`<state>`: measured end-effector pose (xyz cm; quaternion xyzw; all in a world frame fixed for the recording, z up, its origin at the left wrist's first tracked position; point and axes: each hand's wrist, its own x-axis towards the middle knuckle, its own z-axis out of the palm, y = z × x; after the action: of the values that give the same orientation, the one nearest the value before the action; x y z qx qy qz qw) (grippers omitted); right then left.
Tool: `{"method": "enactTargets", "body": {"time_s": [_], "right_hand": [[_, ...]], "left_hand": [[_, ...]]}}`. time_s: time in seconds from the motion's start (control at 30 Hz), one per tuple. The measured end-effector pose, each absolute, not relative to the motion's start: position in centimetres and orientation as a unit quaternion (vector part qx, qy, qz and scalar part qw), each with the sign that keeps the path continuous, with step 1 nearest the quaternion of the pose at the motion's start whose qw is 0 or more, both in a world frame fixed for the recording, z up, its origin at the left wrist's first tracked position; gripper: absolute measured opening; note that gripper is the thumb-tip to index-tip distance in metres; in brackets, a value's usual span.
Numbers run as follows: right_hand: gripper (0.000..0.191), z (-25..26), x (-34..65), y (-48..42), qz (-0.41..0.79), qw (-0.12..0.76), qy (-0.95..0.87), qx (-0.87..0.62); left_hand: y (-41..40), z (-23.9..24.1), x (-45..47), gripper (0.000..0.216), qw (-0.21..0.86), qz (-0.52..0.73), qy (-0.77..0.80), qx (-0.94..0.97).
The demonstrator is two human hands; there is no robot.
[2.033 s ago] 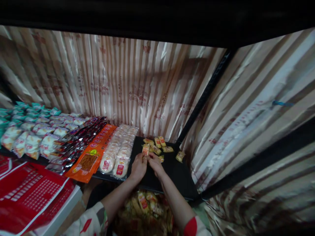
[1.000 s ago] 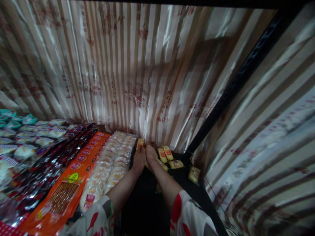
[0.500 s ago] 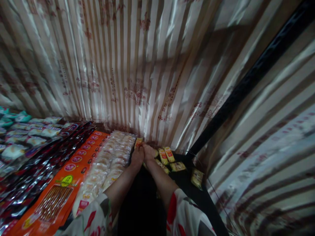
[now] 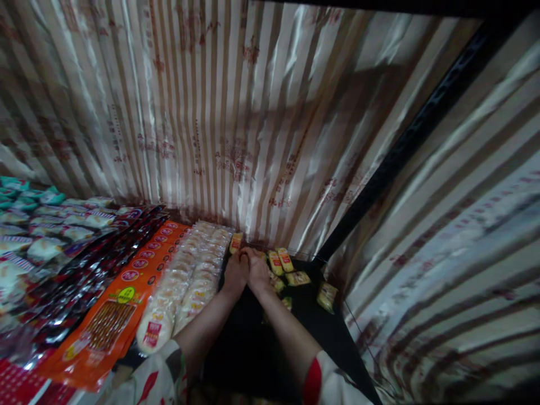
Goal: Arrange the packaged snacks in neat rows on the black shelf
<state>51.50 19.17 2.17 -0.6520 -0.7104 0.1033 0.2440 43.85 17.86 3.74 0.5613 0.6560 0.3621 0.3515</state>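
My left hand (image 4: 235, 274) and my right hand (image 4: 258, 271) are pressed together at the back of a black shelf (image 4: 312, 323), fingers curled over small yellow snack packets. One yellow packet (image 4: 235, 242) stands just beyond my left fingers. Several more yellow packets (image 4: 281, 261) lie loose to the right of my right hand, one (image 4: 326, 296) apart near the shelf's right edge. What lies inside my fingers is hidden.
A row of round white cakes in clear wrappers (image 4: 189, 278) lies left of my hands, then orange packs (image 4: 122, 298), dark red packs (image 4: 76, 275) and white and teal bags (image 4: 29, 225). Striped shiny fabric (image 4: 236, 129) backs the shelf. A black post (image 4: 379, 180) rises at the right corner.
Both hands moved from the front of the shelf to its back, stayed joined, and the view tilted up. In the last half second they drew slightly back toward me.
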Motion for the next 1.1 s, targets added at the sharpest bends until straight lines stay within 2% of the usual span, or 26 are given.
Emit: {"method": "enactTargets", "body": {"time_s": [0.17, 0.27, 0.33, 0.4, 0.5, 0.6, 0.73, 0.9, 0.97, 1.1], "right_hand": [[0.021, 1.9, 53.6, 11.5, 0.135, 0.360, -0.685, -0.618], [0.025, 1.4, 55.3, 4.3, 0.185, 0.363, -0.682, -0.606], [0.026, 0.5, 56.3, -0.9, 0.242, 0.292, -0.720, -0.582], [0.024, -0.7, 57.2, -5.8, 0.292, 0.162, -0.765, -0.551], [0.018, -2.9, 57.8, -11.6, 0.300, -0.009, -0.787, -0.539], [0.024, -4.4, 57.5, -15.0, 0.264, -0.106, -0.789, -0.544], [0.041, -5.4, 56.2, -17.0, 0.203, -0.149, -0.778, -0.575], [0.054, -6.0, 55.6, -17.8, 0.200, -0.124, -0.765, -0.599], [0.048, -5.6, 55.8, -17.7, 0.213, -0.130, -0.762, -0.598], [0.024, -3.6, 55.7, -17.0, 0.232, -0.177, -0.735, -0.612]], "left_hand": [[8.5, 4.0, 43.3, 0.030, 0.344, 0.384, 0.635, 0.576], [0.6, 1.1, 42.1, 0.027, 0.365, 0.323, 0.558, 0.672], [-4.5, -1.7, 40.9, 0.028, 0.371, 0.237, 0.533, 0.722], [-8.8, -4.3, 39.7, 0.025, 0.367, 0.116, 0.499, 0.776], [-13.0, -6.8, 38.3, 0.035, 0.322, -0.023, 0.441, 0.837], [-14.8, -7.5, 38.0, 0.046, 0.255, -0.096, 0.455, 0.848], [-15.4, -7.8, 38.7, 0.046, 0.224, -0.127, 0.481, 0.838], [-15.6, -8.5, 39.2, 0.040, 0.219, -0.132, 0.479, 0.840], [-15.6, -8.6, 39.0, 0.035, 0.224, -0.128, 0.475, 0.841], [-15.5, -9.0, 38.7, 0.030, 0.248, -0.100, 0.461, 0.846]]}}
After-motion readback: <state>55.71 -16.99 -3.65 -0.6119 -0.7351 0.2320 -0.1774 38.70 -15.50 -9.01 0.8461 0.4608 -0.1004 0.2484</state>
